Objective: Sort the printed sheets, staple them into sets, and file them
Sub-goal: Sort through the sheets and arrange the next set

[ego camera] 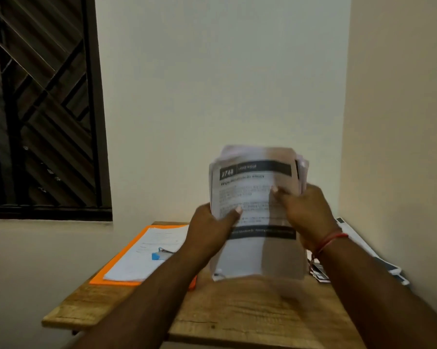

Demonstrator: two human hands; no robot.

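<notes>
Far left: a dark window (41, 109) with a diagonal grille is set in the cream wall.

Left part of the wooden tabletop (237, 321): an orange folder (116, 263) lies flat. A pile of white sheets (142, 260) rests on it, and a small blue stapler (159, 254) lies on that pile.

Centre: the left hand (210, 233) grips the left edge of a stack of printed sheets (260, 250). Its thumb is laid across the front page. The remaining fingers are hidden behind the paper, so their position cannot be determined.

The stack is held upright over the middle of the tabletop, front page towards the camera. The page has a dark header band with the number 2748 and a second dark band lower down. The stack is motion-blurred. Whether its lower edge touches the tabletop cannot be determined.

The right hand (308, 212) grips the right edge of the stack. One fingertip presses on the front page and the hand is curled round the edge. A red thread (332, 240) circles the right wrist.

Far right: more printed sheets (381, 260) lie loosely spread along the tabletop edge against the right wall, partly behind the right forearm.
</notes>
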